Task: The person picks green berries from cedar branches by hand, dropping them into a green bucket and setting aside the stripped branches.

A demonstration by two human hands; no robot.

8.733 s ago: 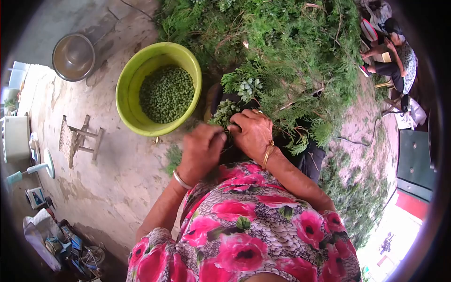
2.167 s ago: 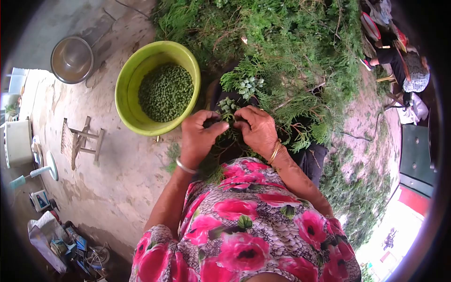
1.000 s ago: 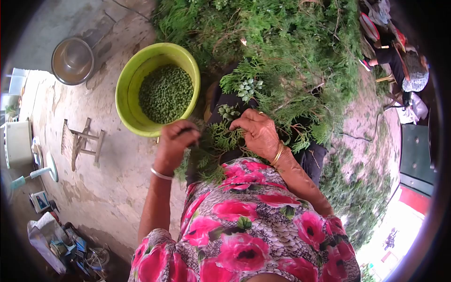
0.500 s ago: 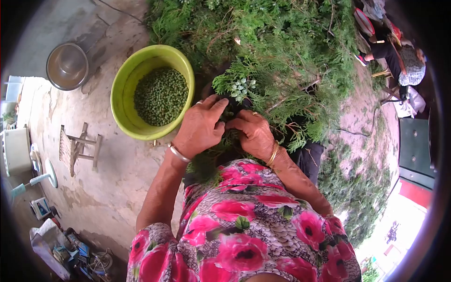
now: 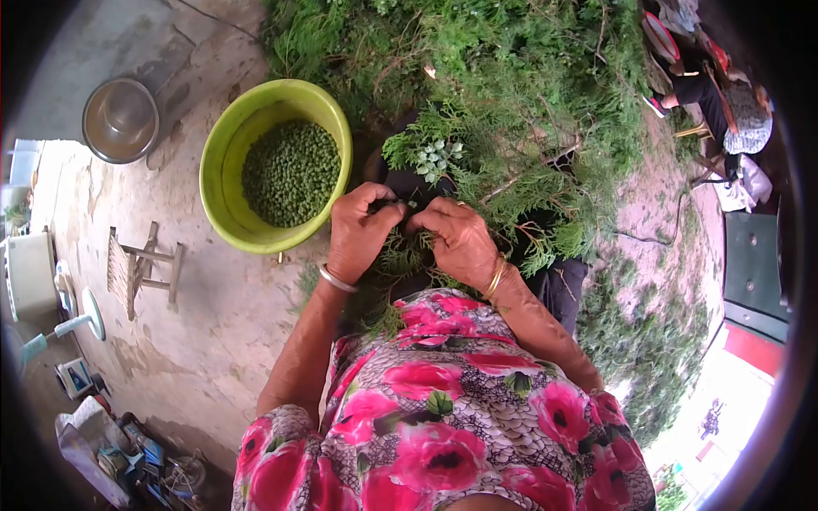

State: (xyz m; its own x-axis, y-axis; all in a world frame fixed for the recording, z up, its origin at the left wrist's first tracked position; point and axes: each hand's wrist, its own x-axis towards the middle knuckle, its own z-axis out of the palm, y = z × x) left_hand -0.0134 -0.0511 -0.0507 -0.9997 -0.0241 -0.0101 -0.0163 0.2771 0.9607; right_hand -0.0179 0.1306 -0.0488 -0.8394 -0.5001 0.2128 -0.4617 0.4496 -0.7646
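Left hand [image 5: 358, 234]: fingers curled in, tips pinched onto a green sprig [image 5: 400, 251] lying across the lap. Right hand [image 5: 456, 240]: also curled, fingertips pressed to the same sprig, just beside the left; the two hands nearly touch at the tips. Whether either one holds a picked seed is too small to tell. One silver bangle on the left wrist, gold bangles on the right.

Surface: bare, cracked concrete ground, outdoors. A large heap of cut evergreen branches [image 5: 511, 94] lies ahead and to the right of the hands, some with pale seed clusters [image 5: 434, 157].

Counts: one lime-green basin [image 5: 217, 183], just left of the hands, holding a layer of small green seeds [image 5: 290, 170]; one metal bowl [image 5: 119, 119] farther left; one small wooden stool [image 5: 141, 264] tipped on its side near the basin. Another person [image 5: 724, 102] sits well apart at upper right.
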